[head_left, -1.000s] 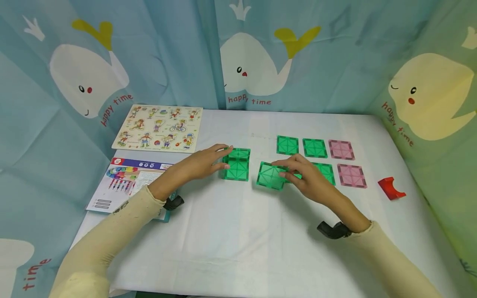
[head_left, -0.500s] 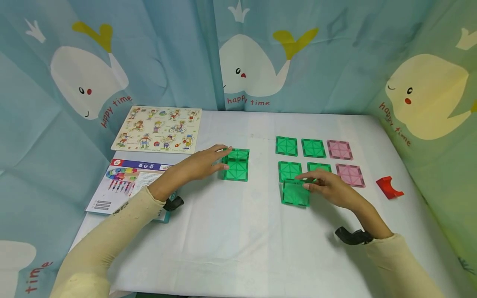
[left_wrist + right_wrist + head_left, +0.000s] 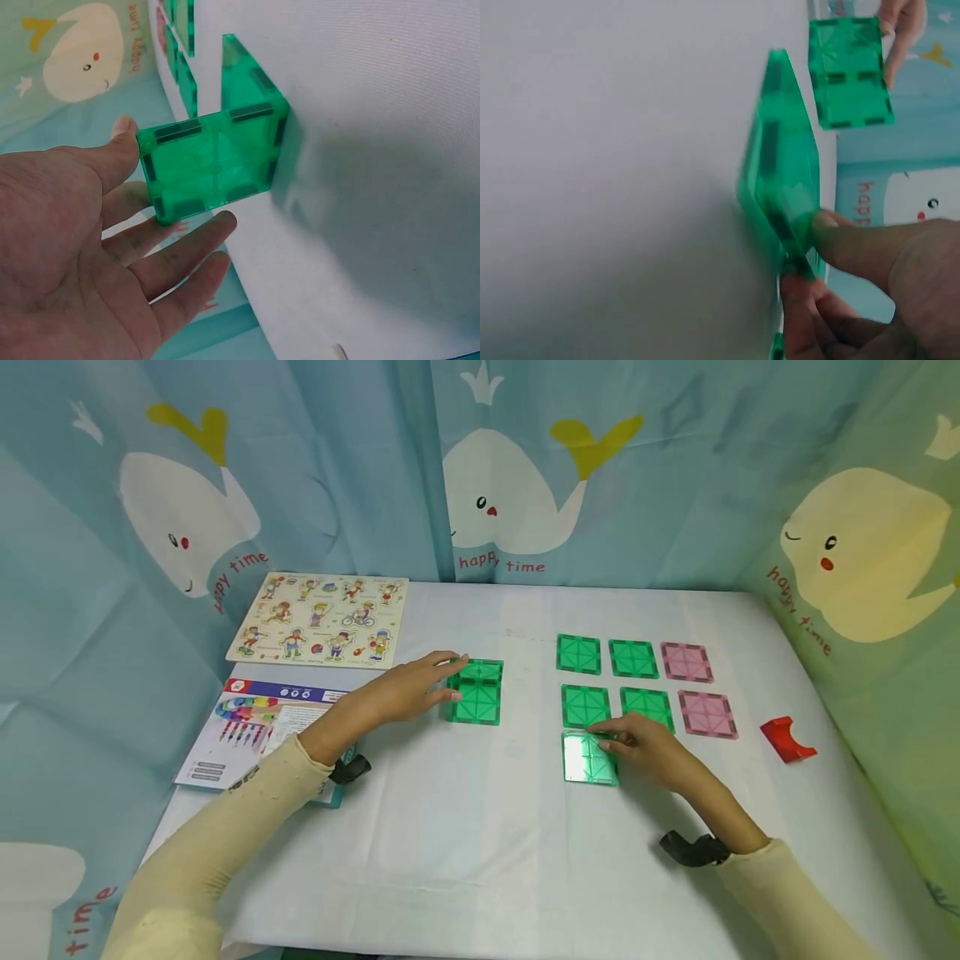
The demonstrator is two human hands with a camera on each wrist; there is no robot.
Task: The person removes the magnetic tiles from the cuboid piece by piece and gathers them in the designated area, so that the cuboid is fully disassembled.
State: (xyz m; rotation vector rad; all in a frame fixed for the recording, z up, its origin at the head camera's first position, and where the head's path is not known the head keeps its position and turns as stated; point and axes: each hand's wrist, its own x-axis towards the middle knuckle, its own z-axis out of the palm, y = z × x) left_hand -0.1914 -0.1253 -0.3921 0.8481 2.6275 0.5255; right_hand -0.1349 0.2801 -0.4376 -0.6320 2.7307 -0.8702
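Green tile (image 3: 589, 763), square, see-through and glossy with white glare on its left side, is pinched near its far right corner by the right hand (image 3: 647, 747), just nearside of flat green squares (image 3: 585, 703). Two touching upright tiles (image 3: 214, 161) are held by the left hand (image 3: 75, 217).

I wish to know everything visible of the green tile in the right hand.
The green tile is square, translucent, apparently plastic, with dark patches along its edges and glare on its face. The right hand pinches it, in front of another green tile. Its tilt and contact with the table are unclear.
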